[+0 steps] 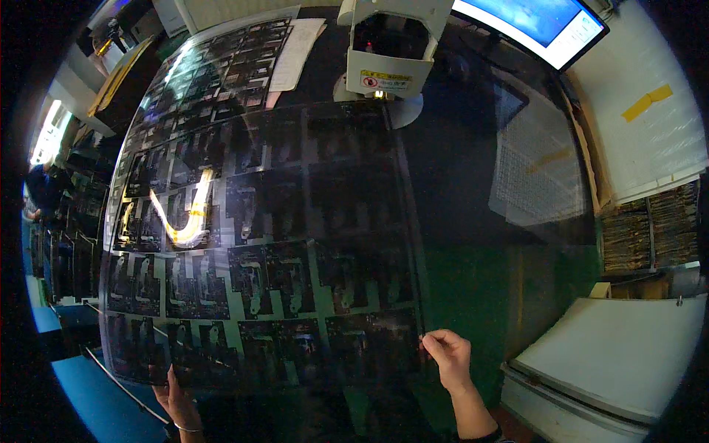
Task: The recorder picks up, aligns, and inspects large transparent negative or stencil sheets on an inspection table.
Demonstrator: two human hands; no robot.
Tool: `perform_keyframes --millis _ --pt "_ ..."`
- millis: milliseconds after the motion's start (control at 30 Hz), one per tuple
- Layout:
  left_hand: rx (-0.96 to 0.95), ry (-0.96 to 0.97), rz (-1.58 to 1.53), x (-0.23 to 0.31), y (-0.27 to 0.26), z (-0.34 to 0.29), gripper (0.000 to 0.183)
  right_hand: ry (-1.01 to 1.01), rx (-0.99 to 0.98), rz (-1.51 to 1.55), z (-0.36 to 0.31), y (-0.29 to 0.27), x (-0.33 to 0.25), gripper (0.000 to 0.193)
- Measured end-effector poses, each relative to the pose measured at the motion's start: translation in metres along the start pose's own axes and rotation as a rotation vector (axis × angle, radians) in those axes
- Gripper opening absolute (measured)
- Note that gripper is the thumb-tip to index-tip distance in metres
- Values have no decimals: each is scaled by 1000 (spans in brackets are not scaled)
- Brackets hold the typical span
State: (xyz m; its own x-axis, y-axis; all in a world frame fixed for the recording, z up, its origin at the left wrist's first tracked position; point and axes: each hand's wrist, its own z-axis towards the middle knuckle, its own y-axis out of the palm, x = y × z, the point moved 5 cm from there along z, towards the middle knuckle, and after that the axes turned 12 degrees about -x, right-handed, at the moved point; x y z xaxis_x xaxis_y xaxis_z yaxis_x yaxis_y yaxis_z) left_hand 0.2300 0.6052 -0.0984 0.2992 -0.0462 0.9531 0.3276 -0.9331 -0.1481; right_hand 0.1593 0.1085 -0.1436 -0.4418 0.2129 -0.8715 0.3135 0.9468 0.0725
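A large, dark, see-through film sheet (pixel 240 317) printed with repeated circuit patterns spreads in front of me. At its near right corner, my right hand (pixel 452 360) pinches the edge between thumb and fingers. Lower left, my left hand (pixel 177 406) grips the near edge, thumb raised against the sheet and the other fingers partly hidden by it. A bright curved light reflection lies across the sheet's left half. Under its far edge or just beyond stands a pale machine head (pixel 388 74) with a warning label and a small light.
Another patterned sheet (pixel 221 74) and white papers (pixel 297 55) lie at the far left. A lit monitor (pixel 535 29) stands far right. White cabinet (pixel 613 354) at near right; stacked dark panels (pixel 650 232) above it. A person (pixel 46 188) is at the left rim.
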Motion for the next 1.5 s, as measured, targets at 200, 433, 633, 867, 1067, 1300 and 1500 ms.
perform_keyframes --millis 200,433,633,867,1067,1300,1500 --pt "-9 -17 -33 1 6 -4 36 -9 0 -9 5 -3 -5 12" --pt "-34 -44 -25 6 19 -8 34 -31 15 17 7 -6 -9 12" --pt "5 -36 -46 0 18 -7 34 -15 7 28 9 -7 -11 11" --pt "8 -66 -40 1 22 -9 36 -44 2 17 12 -8 -10 11" --pt "13 -82 -56 -5 17 -7 35 -48 15 25 14 -8 -11 12" --pt "-43 -98 -40 -15 5 -5 32 -64 28 16 14 -10 -13 13" --pt "-12 -50 -43 -9 15 -7 32 -54 31 26 14 -9 -14 12"
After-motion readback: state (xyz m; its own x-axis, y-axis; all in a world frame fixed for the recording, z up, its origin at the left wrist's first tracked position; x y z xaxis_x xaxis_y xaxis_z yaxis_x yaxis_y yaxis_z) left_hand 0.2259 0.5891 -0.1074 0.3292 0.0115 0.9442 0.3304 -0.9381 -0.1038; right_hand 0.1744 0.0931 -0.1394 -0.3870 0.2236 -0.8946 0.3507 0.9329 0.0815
